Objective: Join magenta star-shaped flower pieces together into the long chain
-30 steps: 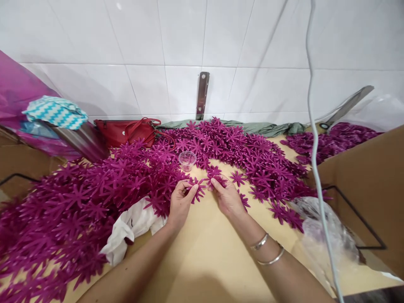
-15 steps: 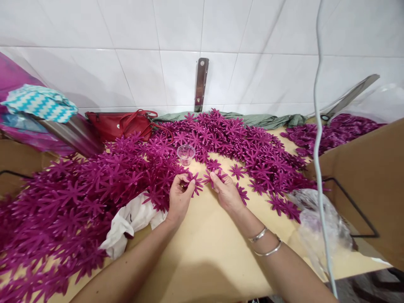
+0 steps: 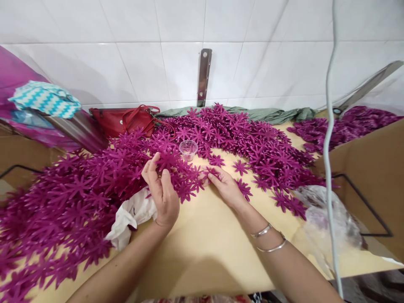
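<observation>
My left hand [image 3: 164, 193] is raised over the left heap with its fingers apart. A slightly blurred magenta star-shaped flower piece [image 3: 168, 161] is by its fingertips; I cannot tell if they touch. My right hand [image 3: 224, 185] pinches another magenta flower piece [image 3: 212, 171] between thumb and fingers, just above the table. Around both hands spreads a large pile of the same many-petalled pieces [image 3: 94, 185], with a few loose ones lying to the right of my right hand. A small clear plastic cup [image 3: 188, 150] stands just beyond my hands, against the pile.
A red bag [image 3: 116, 122] lies by the tiled wall. White cloth [image 3: 132, 214] rests left of my left forearm. To the right are clear plastic bags [image 3: 331, 219], a cardboard box [image 3: 372, 176] and a hanging pale cable [image 3: 328, 143]. A metal bracket [image 3: 204, 78] is fixed to the wall.
My left hand has moved left from the middle, and its pinched fingers have spread. The right hand stays nearly in place, still pinching a flower piece. The view has shifted slightly.
</observation>
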`<state>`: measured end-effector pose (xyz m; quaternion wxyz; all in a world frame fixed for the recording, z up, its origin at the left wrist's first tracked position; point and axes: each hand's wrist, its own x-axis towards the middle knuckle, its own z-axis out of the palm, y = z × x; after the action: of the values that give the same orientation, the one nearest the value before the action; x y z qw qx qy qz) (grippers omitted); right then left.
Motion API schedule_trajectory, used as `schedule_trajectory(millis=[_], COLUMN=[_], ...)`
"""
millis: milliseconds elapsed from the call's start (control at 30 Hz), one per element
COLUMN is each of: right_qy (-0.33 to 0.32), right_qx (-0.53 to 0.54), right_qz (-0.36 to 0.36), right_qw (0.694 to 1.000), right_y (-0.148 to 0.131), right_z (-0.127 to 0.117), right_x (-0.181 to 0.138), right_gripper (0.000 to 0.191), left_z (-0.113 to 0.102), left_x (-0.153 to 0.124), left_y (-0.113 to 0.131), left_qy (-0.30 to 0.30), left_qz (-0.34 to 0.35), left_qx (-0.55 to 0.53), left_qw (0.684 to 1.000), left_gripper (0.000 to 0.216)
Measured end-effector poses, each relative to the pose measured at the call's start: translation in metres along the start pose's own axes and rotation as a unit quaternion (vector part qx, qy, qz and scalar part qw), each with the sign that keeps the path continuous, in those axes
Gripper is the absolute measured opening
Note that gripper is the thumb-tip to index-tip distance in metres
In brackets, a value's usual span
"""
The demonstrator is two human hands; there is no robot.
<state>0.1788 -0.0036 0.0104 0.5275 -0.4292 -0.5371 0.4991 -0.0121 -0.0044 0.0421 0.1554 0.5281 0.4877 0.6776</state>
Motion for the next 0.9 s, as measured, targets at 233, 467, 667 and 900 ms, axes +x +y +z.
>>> schedule_trajectory(millis=[233,467,667,900], right_qy=[-0.034,-0.025,0.071,0.092], right_qx=[-0.046,-0.111,-0.189,-0.222], right_qz=[0.001,-0.046,-0.061,-0.109], right_qw=[0.998,0.992,0.978,0.965], right_y=[0.003,0.003,-0.025,-0.027], right_z=[0.006,0.015,0.017,0.041], right_x=[-0.003,-0.002,-0.012,-0.028], right_gripper=[0.037,0.017,0.023,0.008], left_z=[-0.011,-0.011,-0.012,-0.012], left_x=[-0.009,-0.040,-0.041,-0.045], left_y=[0.008,-0.007,-0.018,-0.014], left_qy=[-0.153,-0.159,-0.150,-0.177], left_qz=[-0.097,-0.267,-0.285,-0.282], left_qx=[-0.077,-0.219,-0.239,-0.254], left_qw=[0.980,0.925,0.916,0.908], left_gripper=[0.035,0.054,0.046,0.044])
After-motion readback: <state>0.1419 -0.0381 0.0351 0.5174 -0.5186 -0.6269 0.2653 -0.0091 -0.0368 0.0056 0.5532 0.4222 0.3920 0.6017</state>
